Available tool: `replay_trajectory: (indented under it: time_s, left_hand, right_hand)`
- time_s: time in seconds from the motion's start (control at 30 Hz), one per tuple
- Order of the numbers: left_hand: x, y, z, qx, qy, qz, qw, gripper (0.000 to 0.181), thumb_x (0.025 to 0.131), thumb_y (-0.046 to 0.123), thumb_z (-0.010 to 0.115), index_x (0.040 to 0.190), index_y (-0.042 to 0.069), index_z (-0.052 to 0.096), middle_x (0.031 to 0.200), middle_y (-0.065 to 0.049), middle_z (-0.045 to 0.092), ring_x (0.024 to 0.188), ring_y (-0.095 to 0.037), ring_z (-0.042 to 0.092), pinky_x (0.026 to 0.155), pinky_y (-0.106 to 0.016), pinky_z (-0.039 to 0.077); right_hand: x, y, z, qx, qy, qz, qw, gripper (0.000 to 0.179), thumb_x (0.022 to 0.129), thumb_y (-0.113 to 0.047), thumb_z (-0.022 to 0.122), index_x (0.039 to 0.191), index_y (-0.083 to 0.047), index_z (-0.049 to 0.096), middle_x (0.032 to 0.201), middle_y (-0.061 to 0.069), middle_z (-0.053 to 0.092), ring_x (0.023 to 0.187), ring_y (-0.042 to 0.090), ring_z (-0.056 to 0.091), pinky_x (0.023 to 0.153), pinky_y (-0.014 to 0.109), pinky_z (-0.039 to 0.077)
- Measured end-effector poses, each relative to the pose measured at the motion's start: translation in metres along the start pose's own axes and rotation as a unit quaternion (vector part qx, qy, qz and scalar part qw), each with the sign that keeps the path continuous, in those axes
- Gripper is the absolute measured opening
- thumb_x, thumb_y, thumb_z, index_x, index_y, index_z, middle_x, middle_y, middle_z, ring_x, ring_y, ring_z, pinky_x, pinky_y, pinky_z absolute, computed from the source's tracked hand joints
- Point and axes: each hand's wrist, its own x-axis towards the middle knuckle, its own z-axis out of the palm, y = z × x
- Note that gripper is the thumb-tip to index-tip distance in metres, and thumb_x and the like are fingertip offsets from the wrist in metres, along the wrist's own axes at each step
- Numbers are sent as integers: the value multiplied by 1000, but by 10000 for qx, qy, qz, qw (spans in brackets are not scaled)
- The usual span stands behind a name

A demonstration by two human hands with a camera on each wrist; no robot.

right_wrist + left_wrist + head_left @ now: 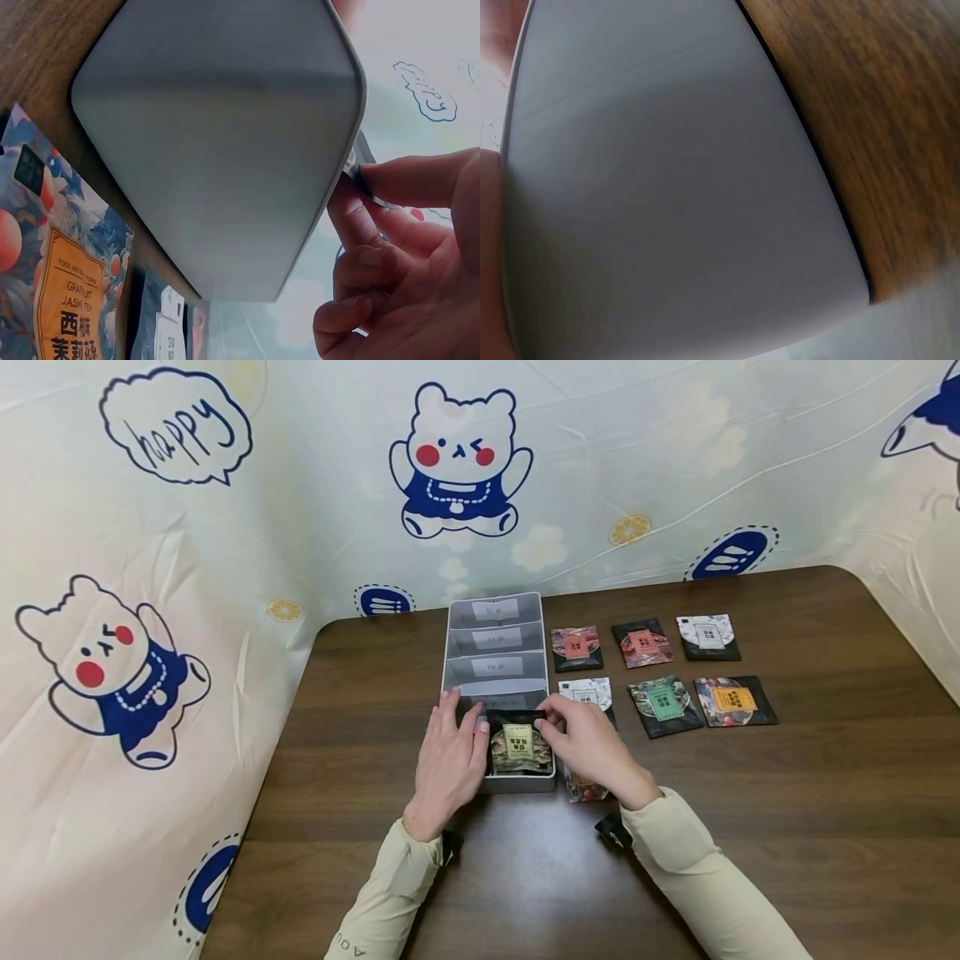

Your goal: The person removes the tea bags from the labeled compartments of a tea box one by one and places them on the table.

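Note:
A dark tea packet (519, 745) with a yellow label lies tilted at the near end of a grey divided box (517, 783). My right hand (592, 745) pinches the packet's top right corner between thumb and fingers; the right wrist view shows this pinch (397, 225) just beyond the box rim. Across the box's left rim lies my left hand (452, 752), with thumb and index finger at the packet's top left corner. In the left wrist view, the box's outer wall (675, 180) hides most of those fingers.
Farther compartments carry white labels (495, 610). Right of the box lie several tea packets: two red (576, 647) (643, 643), a white one (708, 635), a green one (665, 703), an orange-labelled one (735, 700). Under my right arm are another white packet (585, 690) and a grapefruit jasmine packet (71, 285).

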Motion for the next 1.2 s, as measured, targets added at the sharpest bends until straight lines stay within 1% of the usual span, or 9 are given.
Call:
replay_trajectory:
  time_s: [0.13, 0.27, 0.5, 0.7, 0.97, 1.2]
  left_hand:
    - [1, 0, 0, 47, -17, 11, 10000, 41, 102, 28, 38, 124, 3, 61, 151, -23, 36, 145, -37, 28, 119, -48, 23]
    - [2, 0, 0, 70, -23, 6, 10000, 38, 100, 27, 41, 122, 3, 61, 151, -22, 36, 145, -36, 28, 119, -47, 23]
    - [2, 0, 1, 35, 41, 45, 10000, 38, 100, 27, 42, 120, 2, 61, 151, -22, 37, 145, -37, 29, 119, -48, 23]
    - [2, 0, 3, 18, 132, 68, 9999, 38, 98, 29, 44, 118, 2, 62, 150, -22, 38, 144, -38, 30, 118, -49, 26]
    - [2, 1, 1, 66, 60, 19, 10000, 37, 98, 28, 44, 119, 3, 62, 150, -22, 37, 144, -37, 30, 119, -48, 25]
    - [1, 0, 1, 82, 27, -32, 10000, 35, 98, 27, 46, 119, 4, 63, 150, -21, 37, 144, -37, 30, 119, -48, 25]
  right_hand:
    - [1, 3, 0, 68, 80, -30, 9999, 16, 94, -17, 58, 105, -10, 67, 83, 0, 69, 59, 9, 53, 64, 30, 46]
    - [2, 5, -2, 106, 189, -26, 9998, 17, 93, -16, 58, 106, -8, 66, 83, 1, 69, 57, 9, 51, 65, 30, 45]
    - [3, 8, -5, 258, 360, -36, 9990, 16, 93, -13, 58, 105, -5, 65, 81, 3, 68, 58, 11, 49, 67, 31, 44]
    - [2, 8, -8, 488, 456, 70, 9977, 18, 93, -11, 58, 108, -4, 65, 79, 5, 65, 60, 14, 47, 66, 30, 40]
    - [2, 12, -15, 694, 547, 124, 9960, 17, 94, -11, 58, 108, -3, 64, 80, 7, 67, 56, 14, 46, 62, 28, 39]
    - [1, 15, -23, 819, 484, 278, 9951, 21, 95, -12, 56, 112, -2, 63, 79, 8, 66, 55, 14, 46, 61, 28, 39]
